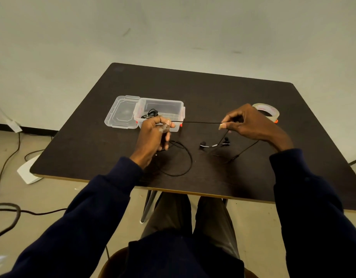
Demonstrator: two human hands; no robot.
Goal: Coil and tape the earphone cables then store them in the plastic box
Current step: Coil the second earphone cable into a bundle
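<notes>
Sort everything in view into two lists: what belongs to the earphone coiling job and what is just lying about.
Belongs to the job: earphone cable, stretched taut between left hand and right hand; tape roll; plastic box, with a coiled earphone inside; box lid beside it.

Just lying about: floor cables; white object on the floor beside the table.

Dark table (pixel 213 91) by a pale wall (pixel 173 27); black cords (pixel 18 215) cross the floor (pixel 52 193) near a white base (pixel 27 171).
</notes>
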